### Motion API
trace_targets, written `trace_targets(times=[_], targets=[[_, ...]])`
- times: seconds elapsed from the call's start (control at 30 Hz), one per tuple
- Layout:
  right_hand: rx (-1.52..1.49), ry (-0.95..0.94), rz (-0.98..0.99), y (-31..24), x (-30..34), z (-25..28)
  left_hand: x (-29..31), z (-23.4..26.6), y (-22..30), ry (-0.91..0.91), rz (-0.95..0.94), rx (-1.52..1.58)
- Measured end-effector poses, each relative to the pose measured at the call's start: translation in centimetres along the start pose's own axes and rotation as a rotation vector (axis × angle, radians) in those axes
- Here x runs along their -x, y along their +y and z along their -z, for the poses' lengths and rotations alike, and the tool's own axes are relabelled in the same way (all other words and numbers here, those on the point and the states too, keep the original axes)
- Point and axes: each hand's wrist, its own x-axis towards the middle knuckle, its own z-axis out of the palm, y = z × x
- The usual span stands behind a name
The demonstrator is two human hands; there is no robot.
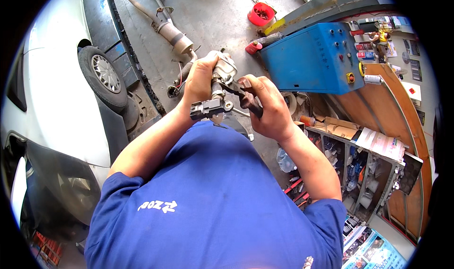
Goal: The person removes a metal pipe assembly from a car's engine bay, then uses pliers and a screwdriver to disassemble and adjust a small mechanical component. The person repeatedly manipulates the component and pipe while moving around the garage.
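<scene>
In front of my chest, my left hand (199,79) is closed round a silver-grey metal car part (225,70) with a rounded body. From its lower end a black plastic connector block (206,109) sticks out to the left, beside a small metal eyelet (229,105). My right hand (273,107) grips a dark tool (251,103) with a thick lower end and a thin flat tip. That tip reaches left against or just in front of the metal part's neck; actual contact is unclear. My fingers cover some of both things.
A white car with its front wheel (100,75) stands at left. Exhaust pipes with a muffler (176,38) lie on the floor ahead, near a red bucket (260,14). At right are a blue machine cabinet (307,61) and a cluttered shelf unit (370,150).
</scene>
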Motion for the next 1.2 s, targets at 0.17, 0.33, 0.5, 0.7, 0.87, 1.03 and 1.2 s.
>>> trace_targets(times=[0.17, 0.33, 0.5, 0.7, 0.87, 1.03, 1.2], targets=[[0.051, 0.005, 0.013, 0.8, -0.7, 0.4, -0.2, -0.8, 2.9, -0.184, 0.267, 0.243], [0.078, 0.029, 0.084, 1.1, -1.4, 0.8, 0.0, 0.4, 1.8, -0.233, 0.211, 0.272], [0.093, 0.007, 0.127, 1.6, -2.0, 1.7, -0.6, 1.2, 1.5, -0.313, 0.221, 0.316], [0.126, -0.036, 0.045, 0.3, -2.6, 2.0, -0.8, 1.4, 1.4, -0.225, 0.176, 0.429], [0.078, -0.063, -0.091, -1.8, -1.9, 1.1, -0.3, 1.0, 1.4, -0.061, 0.101, 0.406], [-0.018, -0.177, -0.276, -2.5, -0.8, 0.5, -1.0, 2.5, 0.6, 0.038, -0.146, 0.055], [-0.057, -0.078, -0.254, -2.1, -0.1, -0.8, -1.6, 2.4, 1.4, 0.006, -0.183, -0.024]])
